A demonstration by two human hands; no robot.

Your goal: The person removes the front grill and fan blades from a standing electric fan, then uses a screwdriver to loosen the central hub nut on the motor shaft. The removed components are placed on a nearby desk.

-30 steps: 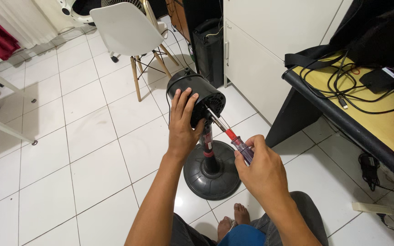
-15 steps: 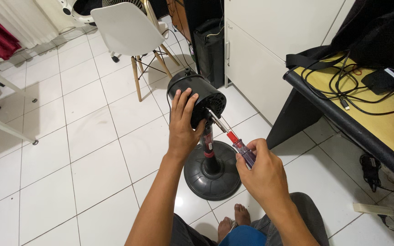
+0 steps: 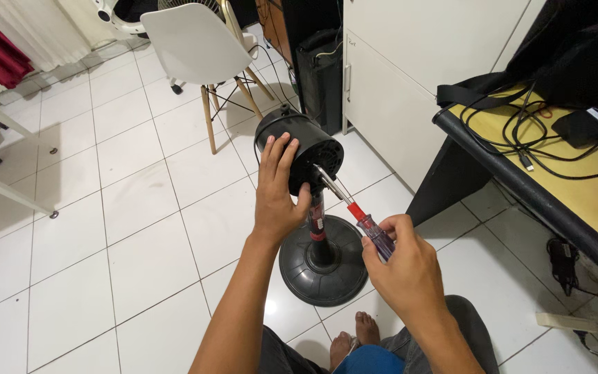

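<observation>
A black fan motor housing [image 3: 306, 143] sits on a short pole above a round black base [image 3: 321, 259] on the tiled floor. My left hand [image 3: 276, 195] grips the housing from the near side, fingers spread up its wall. My right hand [image 3: 403, 262] holds a screwdriver [image 3: 361, 216] with a clear purple handle and red collar. Its metal shaft slants up to the left and its tip meets the rear face of the housing.
A white chair [image 3: 192, 48] with wooden legs stands behind the fan. A white cabinet [image 3: 410, 76] rises at the back right. A yellow desk [image 3: 555, 173] with black cables and a dark bag is at the right. My bare feet [image 3: 361, 329] rest near the base.
My right hand and the screwdriver handle have drifted slightly down and to the right. The left hand keeps its hold on the housing.
</observation>
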